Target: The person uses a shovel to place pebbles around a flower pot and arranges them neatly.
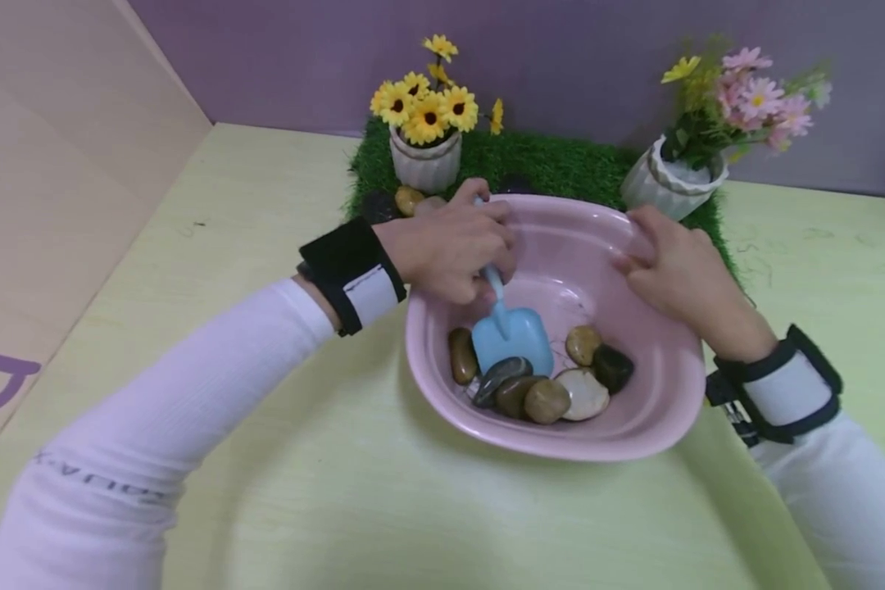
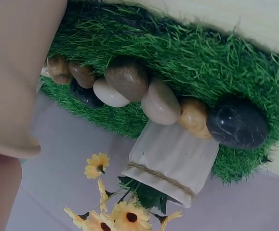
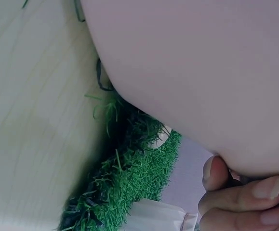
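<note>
A pink plastic basin (image 1: pixel 605 221) tilts toward me in the head view. My right hand (image 1: pixel 682 266) grips its rim at the far right, and in the right wrist view its fingers (image 3: pixel 240 199) curl under that rim. Inside the basin, my left hand (image 1: pixel 457 246) holds a light blue toy shovel (image 1: pixel 519 336) by its handle, blade downward. Several smooth stones gather along the near side, among them a white stone (image 1: pixel 583 393), a black stone (image 1: pixel 614 368) and a brown stone (image 1: pixel 462 356). A grey stone (image 1: pixel 501 379) overlaps the blade's lower edge.
Artificial grass (image 1: pixel 546 156) lies behind the basin with a row of stones, including a large black stone (image 2: pixel 238 122). On it stand a pot of yellow flowers (image 1: pixel 424 160) and a leaning pot of pink flowers (image 1: pixel 671 184). The pale table (image 1: pixel 339 492) meets a purple wall.
</note>
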Motion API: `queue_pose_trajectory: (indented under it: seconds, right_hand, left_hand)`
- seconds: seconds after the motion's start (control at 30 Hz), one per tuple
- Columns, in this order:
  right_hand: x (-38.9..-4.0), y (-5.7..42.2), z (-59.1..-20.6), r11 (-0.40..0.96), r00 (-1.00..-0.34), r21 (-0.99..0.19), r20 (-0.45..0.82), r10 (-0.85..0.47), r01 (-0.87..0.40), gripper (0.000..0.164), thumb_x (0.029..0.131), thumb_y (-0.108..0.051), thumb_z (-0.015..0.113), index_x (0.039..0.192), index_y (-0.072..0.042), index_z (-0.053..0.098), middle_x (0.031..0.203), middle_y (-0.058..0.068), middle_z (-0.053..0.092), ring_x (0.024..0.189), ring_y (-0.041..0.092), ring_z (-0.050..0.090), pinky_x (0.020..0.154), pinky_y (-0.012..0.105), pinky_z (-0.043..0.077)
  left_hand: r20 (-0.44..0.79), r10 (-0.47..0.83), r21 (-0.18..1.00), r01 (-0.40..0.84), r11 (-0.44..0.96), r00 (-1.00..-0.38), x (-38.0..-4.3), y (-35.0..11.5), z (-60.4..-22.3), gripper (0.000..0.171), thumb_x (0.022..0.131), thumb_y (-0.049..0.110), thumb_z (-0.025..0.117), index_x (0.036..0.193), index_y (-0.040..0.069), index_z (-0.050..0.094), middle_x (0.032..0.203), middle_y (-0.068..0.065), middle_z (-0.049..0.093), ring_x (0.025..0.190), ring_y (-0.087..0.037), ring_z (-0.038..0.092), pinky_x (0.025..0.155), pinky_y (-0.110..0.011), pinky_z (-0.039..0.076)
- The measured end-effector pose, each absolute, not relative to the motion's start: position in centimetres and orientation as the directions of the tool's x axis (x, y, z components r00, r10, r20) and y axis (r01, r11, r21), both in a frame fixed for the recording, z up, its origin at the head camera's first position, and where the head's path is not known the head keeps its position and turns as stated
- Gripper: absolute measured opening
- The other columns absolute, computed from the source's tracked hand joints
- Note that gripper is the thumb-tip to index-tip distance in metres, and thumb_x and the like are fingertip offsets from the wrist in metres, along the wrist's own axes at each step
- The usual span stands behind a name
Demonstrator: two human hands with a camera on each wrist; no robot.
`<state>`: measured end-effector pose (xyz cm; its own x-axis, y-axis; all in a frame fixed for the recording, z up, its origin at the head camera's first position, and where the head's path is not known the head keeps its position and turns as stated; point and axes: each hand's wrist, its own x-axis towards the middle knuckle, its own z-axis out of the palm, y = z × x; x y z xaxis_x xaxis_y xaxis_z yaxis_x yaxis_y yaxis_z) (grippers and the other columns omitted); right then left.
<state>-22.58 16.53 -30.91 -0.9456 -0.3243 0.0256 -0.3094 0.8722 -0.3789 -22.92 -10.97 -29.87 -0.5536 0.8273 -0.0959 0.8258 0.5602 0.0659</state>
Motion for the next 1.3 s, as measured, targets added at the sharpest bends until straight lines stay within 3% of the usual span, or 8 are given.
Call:
queue_pose_trajectory:
  seconds: [0.37, 0.6, 0.87, 1.3]
  right_hand:
    - [-22.7, 16.5, -31.1, 0.875, -0.947, -0.374, 0.021, -0.322, -0.306, 0.055, 0.095, -0.023, 0.059, 0.142, -0.002, 0.041, 0.112, 0.035, 0.060, 0.085, 0.045, 0.061, 0.072, 0.055, 0.048]
    - [-22.5, 16.6, -31.0, 0.873, -0.945, -0.374, 0.040, -0.324, -0.315, 0.053, 0.094, -0.022, 0.060, 0.140, -0.002, 0.044, 0.109, 0.032, 0.062, 0.082, 0.042, 0.062, 0.067, 0.048, 0.048]
    - [-22.6, 16.6, -31.0, 0.869, -0.942, -0.376, 0.042, -0.332, -0.323, 0.053, 0.094, -0.022, 0.060, 0.140, -0.002, 0.043, 0.109, 0.034, 0.061, 0.081, 0.042, 0.063, 0.067, 0.052, 0.050]
    - [-22.7, 16.6, -31.0, 0.865, -0.938, -0.374, 0.046, -0.343, -0.335, 0.052, 0.094, -0.021, 0.059, 0.140, -0.001, 0.043, 0.107, 0.033, 0.061, 0.080, 0.042, 0.062, 0.065, 0.050, 0.049]
  left_hand:
    - [-0.109, 0.822, 0.095, 0.817, 0.569, -0.560, -22.9, -10.8, -29.8, 0.018, 0.088, 0.039, 0.069, 0.097, 0.025, 0.077, 0.104, 0.006, 0.067, 0.109, -0.020, 0.045, 0.111, -0.050, 0.011]
    - [-0.146, 0.834, 0.171, 0.817, 0.550, -0.531, -22.3, -10.0, -30.1, 0.024, 0.090, 0.043, 0.065, 0.103, 0.026, 0.074, 0.102, 0.010, 0.069, 0.109, -0.020, 0.043, 0.112, -0.050, 0.016]
    - [-0.164, 0.814, 0.168, 0.797, 0.579, -0.557, -22.3, -9.9, -30.6, 0.024, 0.090, 0.044, 0.065, 0.105, 0.026, 0.073, 0.106, 0.009, 0.068, 0.115, -0.020, 0.044, 0.114, -0.050, 0.013]
    - [-0.100, 0.799, 0.099, 0.793, 0.601, -0.593, -22.3, -9.8, -30.8, 0.024, 0.088, 0.048, 0.063, 0.090, 0.027, 0.074, 0.086, 0.008, 0.066, 0.104, -0.018, 0.042, 0.109, -0.052, 0.016]
